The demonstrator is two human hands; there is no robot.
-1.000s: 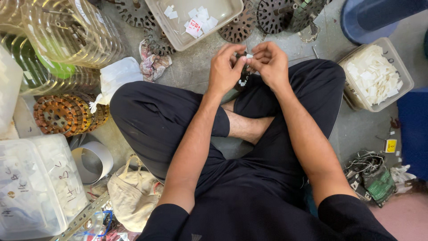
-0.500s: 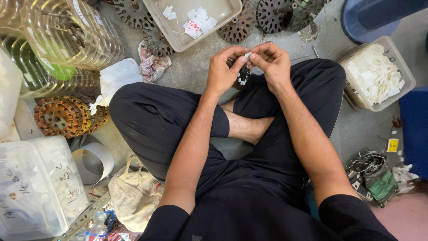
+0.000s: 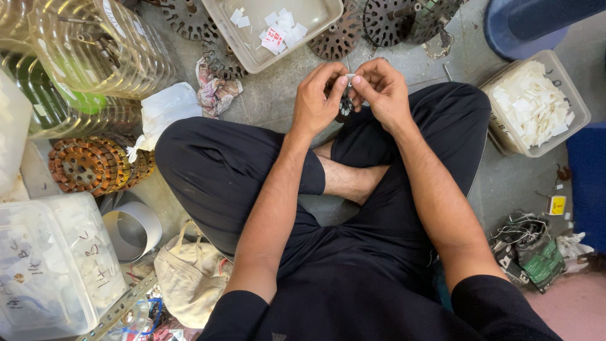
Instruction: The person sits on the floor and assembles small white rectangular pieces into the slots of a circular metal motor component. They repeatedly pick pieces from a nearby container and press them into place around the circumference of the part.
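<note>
The person sits cross-legged on the concrete floor [image 3: 278, 101]. The left hand [image 3: 317, 98] and the right hand [image 3: 382, 91] meet above the knees, fingertips pinched together on a small white slip [image 3: 349, 77]. Just below the fingers, a small dark slotted metal part [image 3: 344, 106] shows between the two hands (which hand bears it is hidden).

Ahead of the hands lies a shallow white tray [image 3: 252, 53] with a few paper slips in it. Round slotted motor laminations [image 3: 338, 39] lie beside it. To the right stands a clear tub of white slips [image 3: 536, 104]. At the left are a stack of rusty laminations [image 3: 88, 165] and large clear plastic jars [image 3: 95, 47].
</note>
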